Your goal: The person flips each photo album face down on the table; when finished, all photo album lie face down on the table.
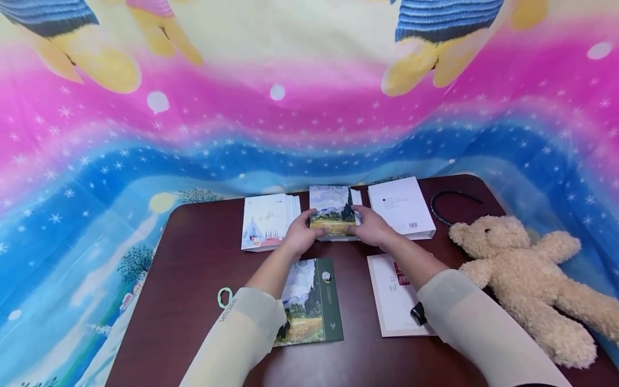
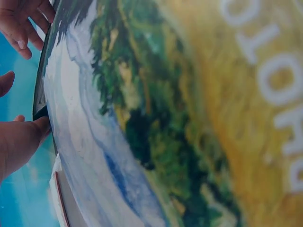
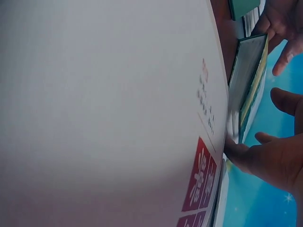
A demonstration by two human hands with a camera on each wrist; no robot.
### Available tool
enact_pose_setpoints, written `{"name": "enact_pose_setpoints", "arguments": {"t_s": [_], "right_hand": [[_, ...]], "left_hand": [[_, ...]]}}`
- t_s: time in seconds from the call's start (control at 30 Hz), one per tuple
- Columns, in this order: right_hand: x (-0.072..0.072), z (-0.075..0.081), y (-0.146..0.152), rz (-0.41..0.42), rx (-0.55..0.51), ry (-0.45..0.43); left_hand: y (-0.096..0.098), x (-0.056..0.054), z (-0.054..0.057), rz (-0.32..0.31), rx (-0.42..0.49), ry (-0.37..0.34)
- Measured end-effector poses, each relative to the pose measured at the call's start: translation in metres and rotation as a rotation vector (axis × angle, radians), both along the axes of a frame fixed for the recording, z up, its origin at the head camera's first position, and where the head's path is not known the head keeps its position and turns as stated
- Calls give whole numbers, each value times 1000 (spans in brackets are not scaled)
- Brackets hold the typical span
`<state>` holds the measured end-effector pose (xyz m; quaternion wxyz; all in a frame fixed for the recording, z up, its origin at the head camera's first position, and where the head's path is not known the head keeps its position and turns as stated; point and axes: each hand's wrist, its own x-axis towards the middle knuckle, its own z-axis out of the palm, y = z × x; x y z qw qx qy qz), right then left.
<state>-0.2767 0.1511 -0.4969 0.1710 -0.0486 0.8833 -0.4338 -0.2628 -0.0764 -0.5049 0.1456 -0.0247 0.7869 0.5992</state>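
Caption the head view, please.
Left hand and right hand hold a landscape-covered album; a teddy bear lies at right.

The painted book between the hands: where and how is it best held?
Likely hold the book by its left and right edges, coming from both sides: the left hand and right hand are at those edges, and its broad, flat cover offers little to pinch.

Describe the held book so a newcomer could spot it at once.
On the dark brown table, look along the far edge. Between left hand and right hand is the middle book: its painted landscape distinguishes it from the tent-decorated book and white book on either side.
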Motion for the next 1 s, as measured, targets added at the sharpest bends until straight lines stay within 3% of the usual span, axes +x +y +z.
{"name": "enact_pose_setpoints", "arguments": {"t_s": [0.17,0.57,1.0], "right_hand": [[2,-3,-2,2,-1,-17],[0,-3,0,8,68,13],[-2,-5,7,-29,-10,-48]], "left_hand": [[2,1,-5,10,-13,-6],[7,2,-5,3,-26,23],[11,5,-1,-7,-27,28]]}}
